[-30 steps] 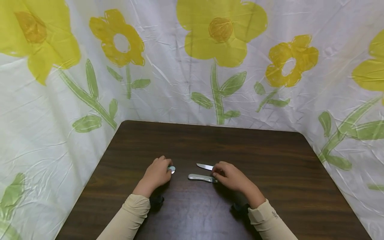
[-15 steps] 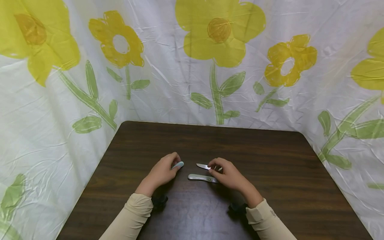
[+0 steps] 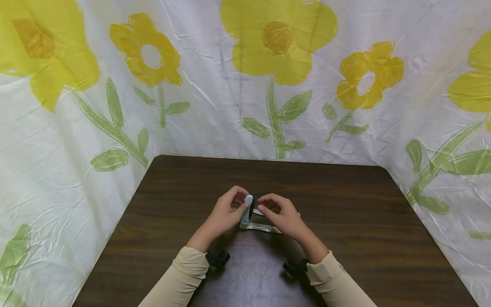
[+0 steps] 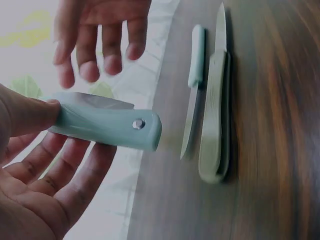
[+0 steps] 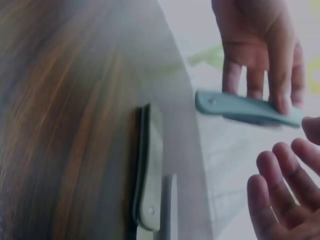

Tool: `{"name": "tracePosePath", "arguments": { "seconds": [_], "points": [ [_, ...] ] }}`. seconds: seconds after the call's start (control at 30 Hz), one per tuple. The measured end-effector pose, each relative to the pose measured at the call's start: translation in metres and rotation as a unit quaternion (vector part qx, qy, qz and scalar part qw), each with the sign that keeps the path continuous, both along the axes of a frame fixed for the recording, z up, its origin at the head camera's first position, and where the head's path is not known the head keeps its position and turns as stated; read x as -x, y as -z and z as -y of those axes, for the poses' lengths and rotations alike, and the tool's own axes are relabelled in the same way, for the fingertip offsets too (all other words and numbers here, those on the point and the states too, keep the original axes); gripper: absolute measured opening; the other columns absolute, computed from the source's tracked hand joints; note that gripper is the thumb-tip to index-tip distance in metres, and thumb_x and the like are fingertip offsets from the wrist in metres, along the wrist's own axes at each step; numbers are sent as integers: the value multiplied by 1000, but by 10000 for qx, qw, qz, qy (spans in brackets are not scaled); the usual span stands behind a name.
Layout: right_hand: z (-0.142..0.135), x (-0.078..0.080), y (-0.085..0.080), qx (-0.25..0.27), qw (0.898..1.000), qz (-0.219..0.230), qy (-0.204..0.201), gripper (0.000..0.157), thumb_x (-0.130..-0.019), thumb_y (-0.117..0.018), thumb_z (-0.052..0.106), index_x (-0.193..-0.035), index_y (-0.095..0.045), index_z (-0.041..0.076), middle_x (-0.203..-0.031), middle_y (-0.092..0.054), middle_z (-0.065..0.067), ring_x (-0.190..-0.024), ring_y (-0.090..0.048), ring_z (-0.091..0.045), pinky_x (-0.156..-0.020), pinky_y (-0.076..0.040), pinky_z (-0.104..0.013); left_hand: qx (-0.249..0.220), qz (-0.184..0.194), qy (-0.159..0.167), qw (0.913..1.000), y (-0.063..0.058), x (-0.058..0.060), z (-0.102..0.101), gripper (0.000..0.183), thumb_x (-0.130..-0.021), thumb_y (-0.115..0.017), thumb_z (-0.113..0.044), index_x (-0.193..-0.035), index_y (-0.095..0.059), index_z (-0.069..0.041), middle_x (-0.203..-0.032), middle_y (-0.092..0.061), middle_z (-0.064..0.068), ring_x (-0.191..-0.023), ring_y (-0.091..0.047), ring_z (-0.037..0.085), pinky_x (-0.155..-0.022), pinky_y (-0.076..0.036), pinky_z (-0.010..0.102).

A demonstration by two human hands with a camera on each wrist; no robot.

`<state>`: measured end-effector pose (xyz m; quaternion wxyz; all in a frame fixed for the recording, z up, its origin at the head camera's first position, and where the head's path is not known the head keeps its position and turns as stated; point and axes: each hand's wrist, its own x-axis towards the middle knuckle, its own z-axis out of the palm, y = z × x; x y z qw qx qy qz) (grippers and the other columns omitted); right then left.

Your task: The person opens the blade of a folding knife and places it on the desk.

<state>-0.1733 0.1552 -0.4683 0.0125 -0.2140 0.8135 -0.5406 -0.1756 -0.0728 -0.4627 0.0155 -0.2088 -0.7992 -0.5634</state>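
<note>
My left hand pinches a folded pocket knife with a pale blue-green handle between thumb and fingers, raised above the table. Its blade is tucked into the handle, with the metal edge showing. My right hand hovers beside it, fingers loosely bent and apart, holding nothing; its thumb comes close to the knife's end in the right wrist view. Below lie two opened knives, side by side: a pocket knife with a grey-green handle, and a smaller knife with a pale blue-green handle. In the head view the right hand partly covers both.
A dark wood-grain table carries the knives. White cloth with painted yellow flowers hangs around its back and sides. Black wrist cameras sit at both cuffs.
My left hand has lifted the folded knife and carried it rightward, turning it upright in the head view. My right hand has drawn slightly left, toward it. The two opened knives stay put.
</note>
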Motion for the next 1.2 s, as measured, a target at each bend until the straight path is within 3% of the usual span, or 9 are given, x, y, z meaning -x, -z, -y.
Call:
{"name": "tracePosePath", "arguments": {
  "seconds": [0.23,0.43,0.67,0.87,1.1,1.2],
  "points": [
    [3,1,0,485,9987,164,36,18,-104,-70,15,-119,-71,5,-108,-74,-14,-94,-73,-25,-83,-61,-30,-238,127,161,9995,-1,-3,-11,20,-103,-68,-5,-121,-60,-9,-115,-68,10,-103,-68,21,-84,-62,30],
    [3,2,1,649,9975,259,107,13,-104,-69,11,-114,-70,2,-105,-74,-18,-90,-72,-42,-80,-64,-44,-293,47,218,9993,0,-3,-15,24,-103,-68,-5,-127,-62,-7,-115,-69,12,-104,-68,24,-84,-62,31],
    [3,3,2,706,9968,325,194,10,-104,-68,9,-111,-70,2,-105,-73,-21,-88,-73,-21,-78,-64,-37,-285,81,237,9993,0,-2,-18,23,-103,-69,-4,-125,-66,-7,-112,-69,12,-103,-67,24,-82,-62,31],
    [4,2,2,713,9965,340,257,10,-106,-65,9,-111,-67,1,-105,-72,-21,-90,-70,-21,-81,-63,-43,-313,-118,220,9992,1,-2,-19,20,-102,-70,-4,-121,-65,-7,-111,-69,11,-102,-68,22,-88,-62,45],
    [7,-2,-1,712,9962,325,384,9,-109,-60,9,-113,-61,2,-102,-67,-20,-88,-65,-22,-81,-62,-41,-472,66,113,9988,-2,-4,-19,21,-102,-69,-3,-121,-63,-6,-112,-68,13,-101,-68,25,-78,-62,34],
    [8,-2,-2,772,9950,344,528,8,-109,-60,9,-113,-60,2,-99,-65,-21,-87,-64,-24,-80,-62,-43,-606,276,81,9977,-4,-4,-19,22,-102,-69,-2,-122,-63,-5,-111,-67,15,-99,-68,27,-75,-64,36]
  ]
}}
